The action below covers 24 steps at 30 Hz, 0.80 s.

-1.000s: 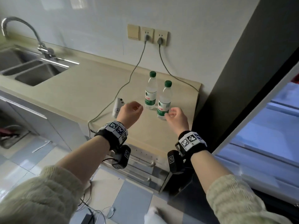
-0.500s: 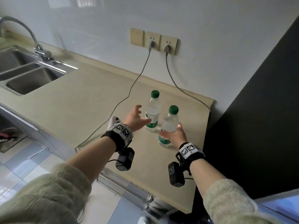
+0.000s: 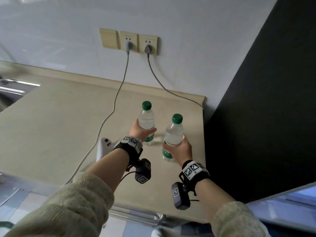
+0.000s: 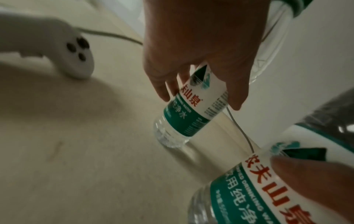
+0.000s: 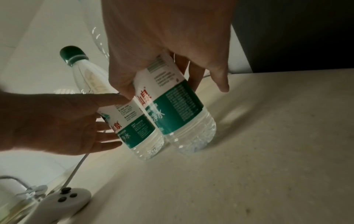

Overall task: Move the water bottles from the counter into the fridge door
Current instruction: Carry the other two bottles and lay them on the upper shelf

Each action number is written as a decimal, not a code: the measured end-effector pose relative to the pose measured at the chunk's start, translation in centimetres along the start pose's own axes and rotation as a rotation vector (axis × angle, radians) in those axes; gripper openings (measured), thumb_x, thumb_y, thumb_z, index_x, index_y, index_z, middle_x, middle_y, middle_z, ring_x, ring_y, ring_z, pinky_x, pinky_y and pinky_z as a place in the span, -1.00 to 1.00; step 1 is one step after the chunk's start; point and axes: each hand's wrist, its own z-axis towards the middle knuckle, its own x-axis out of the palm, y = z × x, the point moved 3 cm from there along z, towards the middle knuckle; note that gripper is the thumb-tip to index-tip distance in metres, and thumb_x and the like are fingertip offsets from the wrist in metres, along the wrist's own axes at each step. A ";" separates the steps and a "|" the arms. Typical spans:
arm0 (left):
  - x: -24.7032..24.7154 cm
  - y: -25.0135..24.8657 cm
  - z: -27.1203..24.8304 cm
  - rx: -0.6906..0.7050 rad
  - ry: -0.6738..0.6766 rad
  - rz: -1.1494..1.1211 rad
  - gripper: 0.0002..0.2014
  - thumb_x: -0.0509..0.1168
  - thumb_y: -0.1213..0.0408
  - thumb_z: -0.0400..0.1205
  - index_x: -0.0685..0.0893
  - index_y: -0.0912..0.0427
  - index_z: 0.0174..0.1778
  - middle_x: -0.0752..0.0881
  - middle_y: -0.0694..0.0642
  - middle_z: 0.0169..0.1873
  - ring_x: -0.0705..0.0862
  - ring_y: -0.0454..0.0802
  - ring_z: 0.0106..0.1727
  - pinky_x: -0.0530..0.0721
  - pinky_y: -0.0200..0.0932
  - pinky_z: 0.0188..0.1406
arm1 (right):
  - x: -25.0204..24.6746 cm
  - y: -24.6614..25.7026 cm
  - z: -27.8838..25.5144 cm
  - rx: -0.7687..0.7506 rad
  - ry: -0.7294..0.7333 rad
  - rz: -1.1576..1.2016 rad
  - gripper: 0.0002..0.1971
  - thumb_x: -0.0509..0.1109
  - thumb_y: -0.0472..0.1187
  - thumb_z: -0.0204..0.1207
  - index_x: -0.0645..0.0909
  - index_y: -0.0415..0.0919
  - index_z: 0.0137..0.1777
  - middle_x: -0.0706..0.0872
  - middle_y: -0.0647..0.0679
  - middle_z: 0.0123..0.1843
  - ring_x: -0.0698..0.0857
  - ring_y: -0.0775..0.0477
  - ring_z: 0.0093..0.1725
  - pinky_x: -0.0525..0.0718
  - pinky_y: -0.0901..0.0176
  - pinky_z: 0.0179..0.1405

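The far-left water bottle [image 3: 146, 120] stood upright in the left hand [image 3: 140, 131], fingers wrapped round its middle, base at the beige tabletop [image 3: 51, 127]. The near-right water bottle [image 3: 173, 135], tilted, was held in the right hand's [image 3: 179, 150] closed grip. A white controller [image 3: 103, 147] lay left of them, near two grey cables [image 3: 109, 115].

White controller [image 3: 103, 147] lying flat beside a grey cable [image 3: 109, 115]. Two plugs in wall sockets [image 3: 138, 43]. Sink edge [image 3: 12, 89] at far left.
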 end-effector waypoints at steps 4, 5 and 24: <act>-0.6 -0.1 -1.9 0.121 -0.002 0.031 -0.42 0.56 0.25 0.38 0.49 0.10 0.28 0.60 0.01 -0.03 0.58 0.02 0.01 0.54 -0.16 0.00 | -1.0 1.0 -1.2 0.007 -0.103 0.004 -0.48 0.68 -0.03 0.17 0.63 -0.09 0.12 0.74 0.04 -0.07 0.72 -0.03 -0.04 0.58 0.26 -0.06; -0.9 0.2 -2.6 0.148 0.010 0.028 -0.47 0.56 0.25 0.37 0.50 0.06 0.20 0.62 0.00 -0.07 0.60 0.03 -0.02 0.59 -0.14 -0.03 | -1.2 1.2 -1.7 0.004 -0.127 0.011 -0.49 0.68 -0.04 0.18 0.63 -0.08 0.12 0.72 0.06 -0.08 0.71 -0.02 -0.05 0.56 0.28 -0.06; 2.4 -1.8 -15.0 0.428 0.451 -0.173 -0.46 0.53 0.10 0.02 0.54 -0.12 -0.09 0.67 -0.05 -0.21 0.67 -0.09 -0.23 0.74 -0.14 -0.16 | -10.5 -2.5 -13.4 0.028 -0.451 0.155 -0.49 0.57 -0.02 0.00 0.63 0.02 0.03 0.78 0.13 -0.11 0.75 0.08 -0.08 0.72 -0.02 0.05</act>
